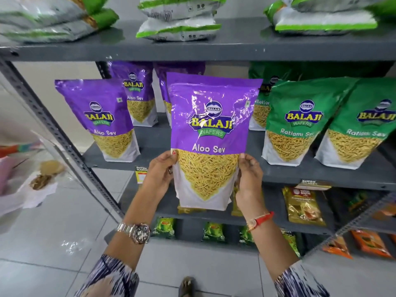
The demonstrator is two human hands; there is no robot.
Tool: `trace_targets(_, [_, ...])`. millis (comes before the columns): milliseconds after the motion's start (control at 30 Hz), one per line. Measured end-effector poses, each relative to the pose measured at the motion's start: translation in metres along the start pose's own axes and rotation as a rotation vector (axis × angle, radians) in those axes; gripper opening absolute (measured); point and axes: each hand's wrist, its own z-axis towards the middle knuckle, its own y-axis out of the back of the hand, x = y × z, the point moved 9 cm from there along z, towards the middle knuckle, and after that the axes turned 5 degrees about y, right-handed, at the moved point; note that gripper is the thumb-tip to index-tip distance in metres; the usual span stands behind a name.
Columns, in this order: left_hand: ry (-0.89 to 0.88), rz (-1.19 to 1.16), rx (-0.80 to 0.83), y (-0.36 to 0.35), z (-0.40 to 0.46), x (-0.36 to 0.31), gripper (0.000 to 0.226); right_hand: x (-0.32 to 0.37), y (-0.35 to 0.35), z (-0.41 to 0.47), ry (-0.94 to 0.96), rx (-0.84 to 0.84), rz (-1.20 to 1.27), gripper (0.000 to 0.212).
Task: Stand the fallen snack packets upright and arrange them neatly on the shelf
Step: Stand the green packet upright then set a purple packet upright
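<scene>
The left hand (159, 171) and right hand (248, 179) each pinch a lower side edge of a purple Aloo Sev packet (211, 133), held upright in front of the middle shelf (154, 144), its base below the shelf's edge. The glossy film is creased and probably slippery, so a loose pinch could drop it, or setting it down carelessly could topple the standing green packets (300, 123) beside it.
</scene>
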Motion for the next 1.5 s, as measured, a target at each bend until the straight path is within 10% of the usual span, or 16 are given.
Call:
trace_targets(733, [-0.032, -0.267, -0.409, 0.117, 0.117, -0.027, 0.017, -0.116, -0.145, 0.076, -0.060, 0.276, -0.064, 0.007])
trace_targets(1067, [-0.108, -0.246, -0.387, 0.129, 0.125, -0.030, 0.019, -0.128, -0.149, 0.076, -0.007, 0.232, -0.023, 0.007])
trace_targets(1500, [-0.385, -0.002, -0.804, 0.102, 0.061, 0.000, 0.033, -0.100, -0.107, 0.067, 0.107, 0.253, -0.202, 0.030])
